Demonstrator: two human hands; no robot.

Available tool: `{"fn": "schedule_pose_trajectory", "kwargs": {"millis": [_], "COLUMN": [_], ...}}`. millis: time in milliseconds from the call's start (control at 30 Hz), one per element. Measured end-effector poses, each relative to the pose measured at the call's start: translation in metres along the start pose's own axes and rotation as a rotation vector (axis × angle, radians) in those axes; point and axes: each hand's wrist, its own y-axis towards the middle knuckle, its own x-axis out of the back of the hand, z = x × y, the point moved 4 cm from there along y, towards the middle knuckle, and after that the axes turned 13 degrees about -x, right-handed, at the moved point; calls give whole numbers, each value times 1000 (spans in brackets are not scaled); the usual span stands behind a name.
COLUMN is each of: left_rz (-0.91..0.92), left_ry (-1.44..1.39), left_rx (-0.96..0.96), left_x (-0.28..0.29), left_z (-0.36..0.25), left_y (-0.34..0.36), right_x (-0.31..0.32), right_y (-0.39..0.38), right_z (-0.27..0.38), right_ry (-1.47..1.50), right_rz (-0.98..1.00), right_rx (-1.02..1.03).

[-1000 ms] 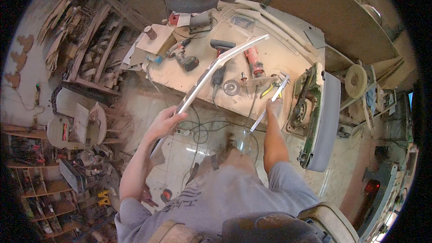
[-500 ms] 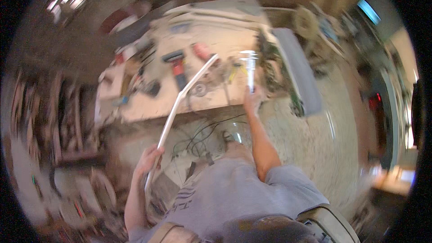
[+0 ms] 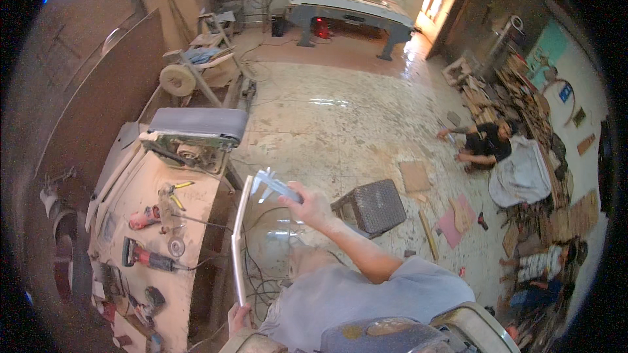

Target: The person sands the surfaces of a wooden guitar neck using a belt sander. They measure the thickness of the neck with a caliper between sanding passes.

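While my left fingers [image 3: 242, 313] grip the strip [image 3: 238, 265] beside the desk [image 3: 167, 301], my right fingers [image 3: 307, 197] hold the caliper [image 3: 280, 188] near the strip's far end; I'd best keep both steady and square.

Workbench [image 3: 176, 294] left, tools [image 3: 147, 258] on it, caliper [image 3: 281, 189] right of strip [image 3: 238, 268]

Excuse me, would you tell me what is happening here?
The person's right hand holds a caliper, and the left hand grips a bent, pale strip. The caliper's jaws appear close to the strip's far end; contact is unclear. On the workbench at left lies a red-and-black power tool.
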Motion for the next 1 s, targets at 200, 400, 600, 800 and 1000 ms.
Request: {"fn": "schedule_pose_trajectory", "kwargs": {"millis": [200, 400, 600, 800, 1000], "left_rz": [332, 471, 534, 614, 584], "left_ry": [196, 314, 373, 394, 411], "left_rx": [-12, -50, 98, 120, 141], "left_x": [-55, -100, -140, -133, -134], "left_z": [-49, -74, -110, -104, -108], "left_y": [18, 32, 29, 36, 13], "right_x": [85, 143, 177, 187, 176], "right_y": [-24, -41, -65, -68, -34], "right_z": [-33, -47, -78, -74, -108], "right_ry": [-126, -110, -216, -225, -315], "right_rz": [-238, -428, -347, -389, -272], "right_rx": [-109, -48, -211, -82, -69]}}
